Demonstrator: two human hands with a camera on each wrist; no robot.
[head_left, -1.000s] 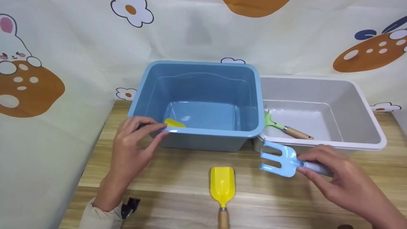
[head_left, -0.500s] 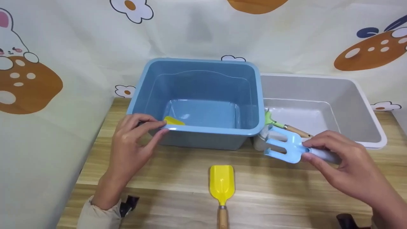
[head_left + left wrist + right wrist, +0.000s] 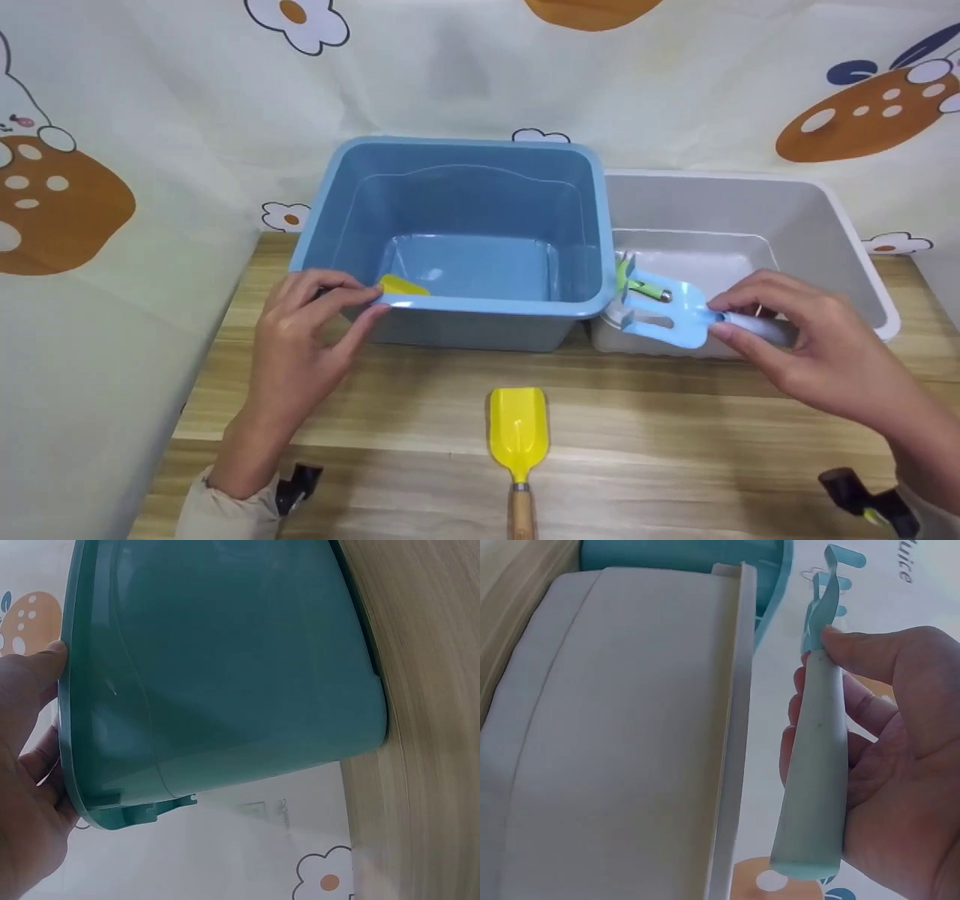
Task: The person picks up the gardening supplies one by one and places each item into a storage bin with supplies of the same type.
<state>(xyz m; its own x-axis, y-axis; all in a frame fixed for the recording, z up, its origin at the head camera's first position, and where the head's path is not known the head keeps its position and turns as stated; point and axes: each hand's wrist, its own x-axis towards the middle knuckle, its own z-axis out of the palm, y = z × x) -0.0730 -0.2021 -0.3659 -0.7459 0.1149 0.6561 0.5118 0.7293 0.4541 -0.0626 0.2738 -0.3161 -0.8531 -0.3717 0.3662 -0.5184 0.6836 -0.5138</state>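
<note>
My left hand pinches the near-left rim of a blue plastic bin, thumb outside and fingers over the edge. In the left wrist view that bin stands on the wood surface. With thumb and fingers, my right hand grips a light blue hand rake at the top of its pale handle, tines pointing left. The rake overlaps the near rim of a grey bin in the head view. Behind it, a green-headed garden tool lies in the grey bin, partly hidden.
A yellow hand shovel with a wooden handle lies on the wooden table in front of the bins. Something yellow shows inside the blue bin near my left fingertips. A printed cloth hangs close behind both bins.
My right hand has carried the hand rake forward from in front of the grey bin to over its near rim. My left hand has stayed on the blue bin's rim.
</note>
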